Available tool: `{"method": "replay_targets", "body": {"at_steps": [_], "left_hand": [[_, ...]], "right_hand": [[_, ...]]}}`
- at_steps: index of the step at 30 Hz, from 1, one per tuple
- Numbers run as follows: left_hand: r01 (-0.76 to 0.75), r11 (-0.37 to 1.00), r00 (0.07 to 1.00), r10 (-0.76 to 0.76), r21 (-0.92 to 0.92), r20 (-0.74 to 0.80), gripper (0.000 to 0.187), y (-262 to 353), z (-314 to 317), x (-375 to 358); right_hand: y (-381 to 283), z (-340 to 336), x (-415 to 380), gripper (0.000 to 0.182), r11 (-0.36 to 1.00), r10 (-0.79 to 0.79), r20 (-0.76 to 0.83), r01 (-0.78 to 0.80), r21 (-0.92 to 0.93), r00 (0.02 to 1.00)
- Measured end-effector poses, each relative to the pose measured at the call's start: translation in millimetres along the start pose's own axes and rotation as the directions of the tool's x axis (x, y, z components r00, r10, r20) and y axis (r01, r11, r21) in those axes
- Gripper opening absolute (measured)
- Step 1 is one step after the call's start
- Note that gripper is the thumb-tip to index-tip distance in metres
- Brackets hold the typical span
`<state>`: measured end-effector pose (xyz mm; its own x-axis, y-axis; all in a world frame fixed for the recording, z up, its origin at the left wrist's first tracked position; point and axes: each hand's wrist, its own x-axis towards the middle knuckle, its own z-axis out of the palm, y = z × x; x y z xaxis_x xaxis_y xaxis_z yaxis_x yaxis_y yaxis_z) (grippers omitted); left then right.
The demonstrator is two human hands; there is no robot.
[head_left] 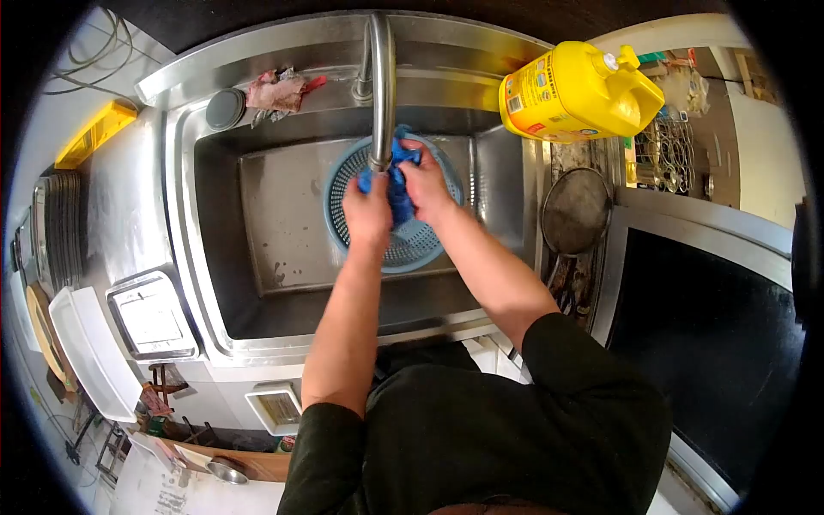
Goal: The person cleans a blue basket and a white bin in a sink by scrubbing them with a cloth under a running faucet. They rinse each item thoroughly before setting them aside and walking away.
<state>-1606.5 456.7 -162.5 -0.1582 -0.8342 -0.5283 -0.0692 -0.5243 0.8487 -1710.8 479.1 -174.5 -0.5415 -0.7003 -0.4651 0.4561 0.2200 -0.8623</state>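
Observation:
Both my hands are closed on a crumpled blue cloth [400, 199] under the spout of the metal faucet [383, 94]. My left hand [366, 210] grips its left part, just below the spout's end. On the other side, my right hand [425, 182] has its fingers wrapped round the cloth. Beneath them, a round blue-grey plastic basket [414, 254] with a perforated wall sits in the steel sink [283, 206]. My hands hide part of the basket and of the cloth.
A big yellow jug [558, 94] stands at the sink's back right corner, with a round strainer [577, 210] nearer me. On the back left ledge lie a round lid [225, 110] and a pinkish rag [276, 93]. A metal tray [153, 316] rests on the left counter.

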Motion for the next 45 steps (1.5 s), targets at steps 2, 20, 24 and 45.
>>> {"method": "replay_targets", "body": {"at_steps": [2, 20, 24, 45], "left_hand": [[-0.031, 0.997, 0.997, 0.026, -0.072, -0.073, 0.024, 0, -9, 26], [0.150, 0.692, 0.989, -0.115, -0.706, 0.098, 0.025, -20, -52, 34], [0.153, 0.745, 0.984, -0.052, -0.650, 0.172, 0.027, -13, -42, 34], [0.143, 0.680, 0.987, -0.047, 0.719, -0.152, 0.048, -158, -92, 57]], "right_hand": [[6, 7, -14, 0.036, 0.987, -0.136, 0.185, 0.150, -0.063, 0.973], [-43, 30, 0, 0.027, 0.890, 0.062, 0.299, -0.189, 0.415, 0.952], [-12, 39, -34, 0.050, 0.852, -0.170, 0.588, 0.418, -0.315, 0.791], [106, -92, 68, 0.037, 0.642, -0.487, -0.071, 0.301, -0.706, 0.871]]}}
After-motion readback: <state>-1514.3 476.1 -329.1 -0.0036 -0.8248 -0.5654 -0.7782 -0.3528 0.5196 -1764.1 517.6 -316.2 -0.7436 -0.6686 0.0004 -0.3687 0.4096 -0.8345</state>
